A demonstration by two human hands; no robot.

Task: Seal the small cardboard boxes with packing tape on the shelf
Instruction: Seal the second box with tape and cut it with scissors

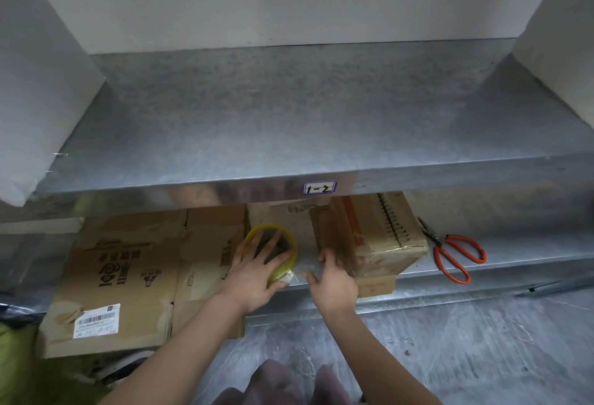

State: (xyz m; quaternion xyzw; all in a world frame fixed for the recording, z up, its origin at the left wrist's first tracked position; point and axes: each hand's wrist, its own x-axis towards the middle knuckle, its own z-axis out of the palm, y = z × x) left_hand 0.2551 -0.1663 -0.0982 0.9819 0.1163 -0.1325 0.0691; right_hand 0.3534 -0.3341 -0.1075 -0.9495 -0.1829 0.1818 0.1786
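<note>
1. Nearest, the left hand (254, 279) gripped the yellow-edged roll (294, 255), with its fingers pushed through the core and its thumb at the outer rim.
2. Just beside it, the right hand (332, 282) held nothing firmly. Its fingers lay nearly straight against the left side of the box (382, 237), the thumb spread toward the roll. A clear strip seemed to run between roll and thumb, though glare blurred it.
3. The box stood on the lower shelf (514, 264), with shiny tape on its near edge.
4. Flattened cardboard (128, 276) lay to the left, and red-handled scissors (456, 255) lay to the right, apart from the box.
5. Farther up, the upper shelf (289, 108) bore a label (319, 187) reading "1-2".
</note>
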